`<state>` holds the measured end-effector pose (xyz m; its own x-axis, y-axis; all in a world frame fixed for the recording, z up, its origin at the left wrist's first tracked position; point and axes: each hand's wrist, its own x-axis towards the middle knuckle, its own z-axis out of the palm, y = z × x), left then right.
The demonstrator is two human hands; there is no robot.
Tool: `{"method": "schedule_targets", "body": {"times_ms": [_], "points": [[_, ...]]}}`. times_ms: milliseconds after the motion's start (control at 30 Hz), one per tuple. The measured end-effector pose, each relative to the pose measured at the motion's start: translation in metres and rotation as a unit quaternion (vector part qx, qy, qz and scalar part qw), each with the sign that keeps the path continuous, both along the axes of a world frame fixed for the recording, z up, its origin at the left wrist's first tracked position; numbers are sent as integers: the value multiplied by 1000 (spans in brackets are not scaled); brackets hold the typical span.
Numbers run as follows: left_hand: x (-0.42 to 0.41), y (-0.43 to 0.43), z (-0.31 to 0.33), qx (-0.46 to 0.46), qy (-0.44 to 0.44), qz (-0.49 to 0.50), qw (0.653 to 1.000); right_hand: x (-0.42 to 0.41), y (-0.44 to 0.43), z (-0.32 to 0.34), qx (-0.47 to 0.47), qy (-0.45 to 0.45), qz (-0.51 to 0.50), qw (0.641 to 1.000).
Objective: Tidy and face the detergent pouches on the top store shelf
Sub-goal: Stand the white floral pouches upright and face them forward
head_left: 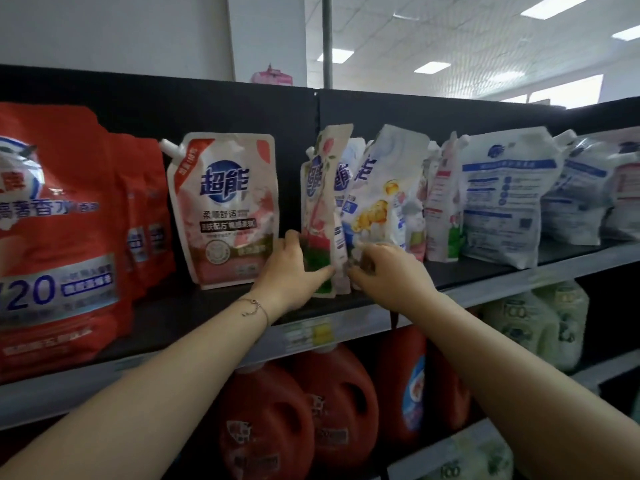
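Left hand (294, 268) grasps sideways pink pouch (320, 202), right hand (388, 271) white pouch (381, 199), beside the faced pouch (225, 209); next, probably turning them frontward.

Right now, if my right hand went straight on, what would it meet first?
Likely the white pouch with yellow print: the right hand points at its base, seemingly touching it.

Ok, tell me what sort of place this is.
A shop, probably a supermarket's laundry aisle: detergent pouches stand on a top shelf, price labels run along its front edge, and red detergent jugs are lined up below.
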<state>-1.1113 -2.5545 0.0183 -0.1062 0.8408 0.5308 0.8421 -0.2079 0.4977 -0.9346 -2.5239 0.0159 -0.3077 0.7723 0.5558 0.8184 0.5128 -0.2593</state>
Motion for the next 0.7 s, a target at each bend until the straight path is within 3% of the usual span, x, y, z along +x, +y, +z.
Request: {"method": "schedule_targets", "body": {"times_ms": [167, 433, 700], "points": [[13, 28, -6, -29, -64, 22, 997, 18, 27, -6, 44, 54, -36, 997], [18, 41, -15, 22, -125, 28, 992, 11, 63, -10, 65, 162, -4, 985], [14, 44, -19, 70, -150, 6, 986, 18, 81, 2, 20, 167, 66, 984]]}}
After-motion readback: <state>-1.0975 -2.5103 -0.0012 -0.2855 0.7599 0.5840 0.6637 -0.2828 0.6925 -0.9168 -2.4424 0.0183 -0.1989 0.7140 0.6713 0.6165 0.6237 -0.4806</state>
